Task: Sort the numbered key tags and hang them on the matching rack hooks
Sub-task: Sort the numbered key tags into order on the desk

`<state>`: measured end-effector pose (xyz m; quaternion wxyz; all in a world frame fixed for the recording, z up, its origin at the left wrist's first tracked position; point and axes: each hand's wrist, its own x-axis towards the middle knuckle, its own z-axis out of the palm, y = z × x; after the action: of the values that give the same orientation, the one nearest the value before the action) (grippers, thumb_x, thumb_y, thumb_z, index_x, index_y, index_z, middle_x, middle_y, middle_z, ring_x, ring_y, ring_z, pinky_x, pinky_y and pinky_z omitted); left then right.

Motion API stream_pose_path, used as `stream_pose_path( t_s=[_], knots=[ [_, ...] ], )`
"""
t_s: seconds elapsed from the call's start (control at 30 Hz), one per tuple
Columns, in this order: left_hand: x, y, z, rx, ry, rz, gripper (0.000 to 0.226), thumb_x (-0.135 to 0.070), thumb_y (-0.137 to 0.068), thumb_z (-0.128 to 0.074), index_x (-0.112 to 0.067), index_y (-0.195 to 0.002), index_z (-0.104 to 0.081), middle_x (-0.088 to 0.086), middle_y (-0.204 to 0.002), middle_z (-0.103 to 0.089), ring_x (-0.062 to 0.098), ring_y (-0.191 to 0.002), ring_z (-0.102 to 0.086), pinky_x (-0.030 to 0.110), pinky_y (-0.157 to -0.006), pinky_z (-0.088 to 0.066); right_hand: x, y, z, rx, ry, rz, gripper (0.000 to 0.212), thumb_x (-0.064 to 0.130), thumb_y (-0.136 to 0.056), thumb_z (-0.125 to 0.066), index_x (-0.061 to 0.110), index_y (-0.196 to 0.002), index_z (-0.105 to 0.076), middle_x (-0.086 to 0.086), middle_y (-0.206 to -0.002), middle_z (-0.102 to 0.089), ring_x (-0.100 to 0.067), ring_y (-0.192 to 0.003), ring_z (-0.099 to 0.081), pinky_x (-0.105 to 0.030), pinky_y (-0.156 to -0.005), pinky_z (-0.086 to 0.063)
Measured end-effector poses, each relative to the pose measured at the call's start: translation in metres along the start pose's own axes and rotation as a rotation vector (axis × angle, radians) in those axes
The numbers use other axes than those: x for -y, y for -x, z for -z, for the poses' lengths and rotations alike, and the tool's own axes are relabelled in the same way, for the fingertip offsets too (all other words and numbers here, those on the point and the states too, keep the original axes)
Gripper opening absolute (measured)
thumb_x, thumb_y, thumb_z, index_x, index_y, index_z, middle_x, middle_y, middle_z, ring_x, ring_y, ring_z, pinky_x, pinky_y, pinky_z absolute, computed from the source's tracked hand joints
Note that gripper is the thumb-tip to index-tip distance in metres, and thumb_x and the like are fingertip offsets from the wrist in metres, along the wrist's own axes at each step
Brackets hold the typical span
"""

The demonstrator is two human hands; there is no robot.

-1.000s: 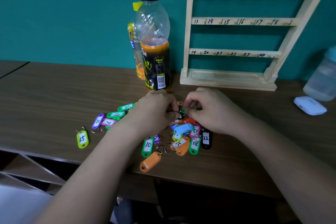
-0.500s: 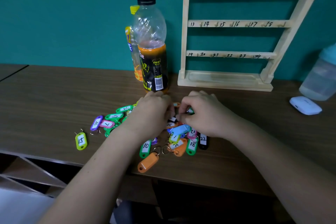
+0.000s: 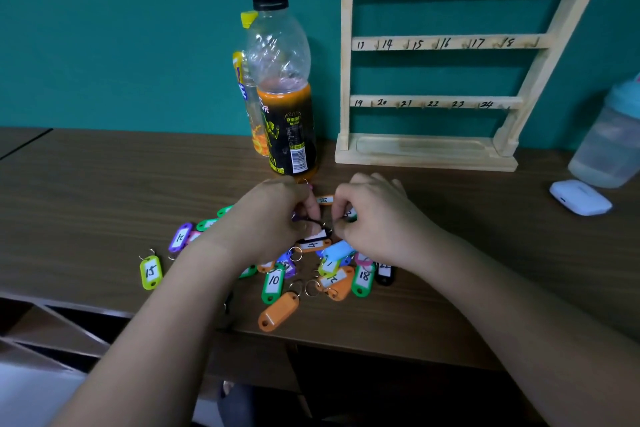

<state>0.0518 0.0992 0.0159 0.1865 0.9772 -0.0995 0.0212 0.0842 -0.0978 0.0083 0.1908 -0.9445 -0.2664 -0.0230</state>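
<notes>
A pile of coloured numbered key tags lies on the brown table (image 3: pixel 86 191) under and in front of my hands. A yellow-green tag 15 (image 3: pixel 150 271) lies apart at the left, with green tag 10 (image 3: pixel 273 282), a blank-side orange tag (image 3: pixel 278 311) and green tag 18 (image 3: pixel 363 279) nearer me. My left hand (image 3: pixel 270 218) pinches a black tag (image 3: pixel 313 236) just above the pile. My right hand (image 3: pixel 377 222) pinches at that tag's metal ring (image 3: pixel 325 229). The wooden rack (image 3: pixel 346 45) stands behind, its numbered hooks bare.
A half-full orange drink bottle (image 3: pixel 284 97) stands just behind my left hand, with a second bottle (image 3: pixel 246 87) behind it. A white earbud case (image 3: pixel 580 198) and a translucent container (image 3: pixel 609 146) sit at the right. The table's front edge lies close below the pile.
Both hands stayed together over the pile and worked at one spot. The black tag and its ring now show between my fingertips. The view tilted slightly.
</notes>
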Motion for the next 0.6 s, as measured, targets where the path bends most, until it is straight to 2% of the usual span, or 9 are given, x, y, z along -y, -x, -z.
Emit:
stream_pose_path(
  t_s=[0.13, 0.33, 0.43, 0.53, 0.6],
  knots=[
    [-0.003, -0.001, 0.000, -0.063, 0.033, -0.032, 0.010, -0.025, -0.092, -0.077, -0.034, -0.094, -0.074, -0.013, -0.098, -0.063, 0.004, -0.091, -0.058, 0.018, -0.074, -0.043, -0.003, 0.000, 0.002, -0.023, -0.042, 0.008, 0.001, 0.035, -0.095, -0.069, 0.035, -0.095, -0.068, 0.009, -0.108, -0.058, -0.017, -0.113, -0.051, -0.042, -0.097, -0.037],
    [-0.009, -0.009, -0.005, -0.032, 0.032, -0.028, 0.007, -0.026, -0.091, -0.077, -0.031, -0.089, -0.072, -0.011, -0.089, -0.068, 0.003, -0.080, -0.059, 0.011, -0.064, -0.037, -0.002, 0.000, 0.000, 0.005, -0.045, 0.016, 0.003, 0.033, -0.094, -0.071, 0.035, -0.095, -0.068, 0.009, -0.109, -0.058, -0.017, -0.114, -0.050, -0.041, -0.095, -0.036],
    [-0.009, -0.012, -0.008, -0.002, 0.045, 0.005, 0.009, -0.024, -0.095, -0.072, -0.032, -0.090, -0.069, -0.011, -0.090, -0.068, 0.010, -0.084, -0.059, 0.021, -0.066, -0.039, -0.003, -0.001, -0.001, 0.012, -0.040, 0.030, 0.005, 0.032, -0.095, -0.070, 0.036, -0.093, -0.067, 0.009, -0.108, -0.058, -0.017, -0.113, -0.050, -0.042, -0.095, -0.036],
    [-0.005, -0.013, -0.009, 0.001, 0.038, 0.016, 0.013, -0.022, -0.098, -0.067, -0.032, -0.090, -0.065, -0.012, -0.093, -0.061, 0.011, -0.087, -0.056, 0.014, -0.063, -0.035, -0.006, -0.002, -0.002, -0.025, -0.081, 0.038, 0.002, 0.034, -0.094, -0.070, 0.035, -0.093, -0.069, 0.011, -0.105, -0.059, -0.015, -0.110, -0.052, -0.044, -0.099, -0.039],
    [-0.003, -0.012, -0.006, -0.034, 0.065, 0.009, 0.012, -0.021, -0.099, -0.066, -0.030, -0.092, -0.066, -0.011, -0.097, -0.060, 0.010, -0.091, -0.056, 0.014, -0.066, -0.035, -0.009, -0.003, 0.000, -0.060, -0.177, 0.044, 0.002, 0.036, -0.093, -0.072, 0.035, -0.093, -0.071, 0.014, -0.101, -0.063, -0.010, -0.105, -0.056, -0.040, -0.096, -0.044]
  ],
)
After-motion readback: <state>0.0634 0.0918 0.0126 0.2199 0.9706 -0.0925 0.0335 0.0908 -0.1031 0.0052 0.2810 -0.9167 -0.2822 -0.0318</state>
